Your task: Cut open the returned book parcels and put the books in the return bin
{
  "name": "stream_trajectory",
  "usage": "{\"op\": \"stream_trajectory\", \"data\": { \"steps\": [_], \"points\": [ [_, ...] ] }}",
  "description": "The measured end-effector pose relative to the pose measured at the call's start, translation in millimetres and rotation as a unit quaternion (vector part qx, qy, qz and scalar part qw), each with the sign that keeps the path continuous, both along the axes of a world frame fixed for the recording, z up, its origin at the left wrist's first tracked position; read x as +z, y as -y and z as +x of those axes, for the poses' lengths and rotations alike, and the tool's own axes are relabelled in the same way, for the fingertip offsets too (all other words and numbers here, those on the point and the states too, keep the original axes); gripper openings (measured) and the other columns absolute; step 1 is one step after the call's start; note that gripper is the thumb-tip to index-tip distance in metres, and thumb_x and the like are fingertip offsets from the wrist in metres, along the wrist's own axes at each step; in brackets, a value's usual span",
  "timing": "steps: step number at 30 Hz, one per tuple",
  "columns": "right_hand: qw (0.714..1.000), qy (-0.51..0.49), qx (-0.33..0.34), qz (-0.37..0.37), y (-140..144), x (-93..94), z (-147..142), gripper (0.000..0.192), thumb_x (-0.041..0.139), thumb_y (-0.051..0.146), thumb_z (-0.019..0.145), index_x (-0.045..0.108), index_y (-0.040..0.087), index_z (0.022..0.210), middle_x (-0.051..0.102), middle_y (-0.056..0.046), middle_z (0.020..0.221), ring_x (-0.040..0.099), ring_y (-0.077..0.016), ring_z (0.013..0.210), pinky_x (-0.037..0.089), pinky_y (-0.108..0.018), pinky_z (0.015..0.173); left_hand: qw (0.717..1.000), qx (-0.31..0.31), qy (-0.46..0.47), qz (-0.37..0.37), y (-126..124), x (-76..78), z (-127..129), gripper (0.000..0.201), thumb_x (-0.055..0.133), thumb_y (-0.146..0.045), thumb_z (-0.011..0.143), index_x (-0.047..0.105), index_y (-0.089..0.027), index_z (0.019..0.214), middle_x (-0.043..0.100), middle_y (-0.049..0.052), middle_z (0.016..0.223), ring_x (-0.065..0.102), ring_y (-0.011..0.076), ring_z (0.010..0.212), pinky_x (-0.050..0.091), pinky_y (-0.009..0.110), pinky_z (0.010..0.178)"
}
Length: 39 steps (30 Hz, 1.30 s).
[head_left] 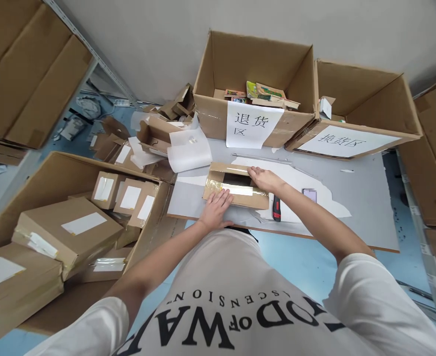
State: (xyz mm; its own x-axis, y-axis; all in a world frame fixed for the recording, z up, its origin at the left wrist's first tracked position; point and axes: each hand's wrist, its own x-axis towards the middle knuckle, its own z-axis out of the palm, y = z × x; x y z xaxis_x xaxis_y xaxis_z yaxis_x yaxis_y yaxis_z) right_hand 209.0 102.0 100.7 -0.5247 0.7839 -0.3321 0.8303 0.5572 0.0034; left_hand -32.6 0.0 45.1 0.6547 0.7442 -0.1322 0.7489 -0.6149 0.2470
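A small cardboard box (255, 200) with clear tape and a white label lies on the table in front of me. Its top is partly open, and the dark inside shows through the gap. My left hand (218, 207) rests on the box's near left edge with its fingers stretched out. At the far right side, my right hand (264, 179) has its fingers closed on a flap of the box. Just right of the box lies a black and red utility knife (276, 208).
A large carton (154, 232) of sealed, labelled boxes stands at left. Behind the table's grey top (366, 207) are a carton with books (255, 116) and another carton (369, 111), both with paper signs. Opened boxes (156, 133) and a phone-like object (309, 195) lie around.
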Motion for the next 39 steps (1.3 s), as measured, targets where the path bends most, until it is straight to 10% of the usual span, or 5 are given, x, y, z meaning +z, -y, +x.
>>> {"op": "stream_trajectory", "data": {
  "steps": [6, 11, 18, 29, 39],
  "points": [
    [0.994, -0.021, -0.095, -0.059, -65.4, 22.7, 19.0, 0.04, 0.029, 0.039, 0.096, 0.058, 0.016, 0.11, 0.068, -0.014, 0.097, 0.062, -0.025, 0.091, 0.041, -0.029, 0.073, 1.0, -0.008, 0.005, 0.008, 4.0, 0.5, -2.0, 0.097, 0.059, -0.066, 0.068, 0.026, -0.016, 0.145, 0.02, 0.013, 0.153, 0.014, 0.0309, 0.142, 0.011, 0.048, 0.113],
    [0.972, -0.005, -0.234, -0.026, -87.8, -14.3, 19.6, 0.048, 0.041, 0.054, 0.089, 0.059, 0.018, 0.114, 0.064, -0.017, 0.111, 0.059, -0.0288, 0.101, 0.042, -0.035, 0.081, 1.0, -0.012, 0.009, 0.007, 2.0, 1.5, -3.1, 0.095, 0.06, -0.062, 0.07, 0.025, -0.015, 0.145, 0.019, 0.013, 0.153, 0.012, 0.0301, 0.142, 0.012, 0.048, 0.113],
    [0.957, -0.148, -0.239, 0.065, -59.2, -50.5, 15.9, 0.044, 0.036, 0.033, 0.094, 0.046, 0.011, 0.131, 0.049, -0.018, 0.132, 0.045, -0.0284, 0.121, 0.036, -0.041, 0.1, 0.999, -0.016, 0.031, -0.001, -2.0, 4.0, -4.1, 0.082, 0.062, -0.048, 0.075, 0.03, -0.016, 0.143, 0.025, 0.014, 0.152, 0.018, 0.0291, 0.141, 0.017, 0.047, 0.111],
    [0.96, -0.237, 0.102, 0.105, 29.2, -14.1, -29.2, 0.037, 0.044, 0.024, 0.091, 0.05, 0.014, 0.126, 0.048, -0.017, 0.137, 0.037, -0.0269, 0.132, 0.031, -0.051, 0.107, 0.993, -0.11, 0.038, -0.023, -113.5, 27.6, -72.4, 0.124, 0.062, -0.075, 0.054, 0.015, -0.007, 0.146, 0.021, 0.021, 0.151, 0.014, 0.0327, 0.141, 0.01, 0.044, 0.113],
    [0.989, 0.0, -0.11, -0.097, 42.0, 16.2, -77.8, 0.04, 0.057, 0.04, 0.084, 0.048, 0.017, 0.115, 0.068, -0.016, 0.099, 0.065, -0.0289, 0.091, 0.046, -0.034, 0.074, 0.986, -0.159, 0.025, -0.042, -135.1, 5.4, -79.9, 0.115, 0.066, -0.068, 0.057, 0.025, -0.003, 0.143, 0.022, 0.023, 0.15, 0.015, 0.033, 0.141, 0.016, 0.043, 0.113]
  ]
}}
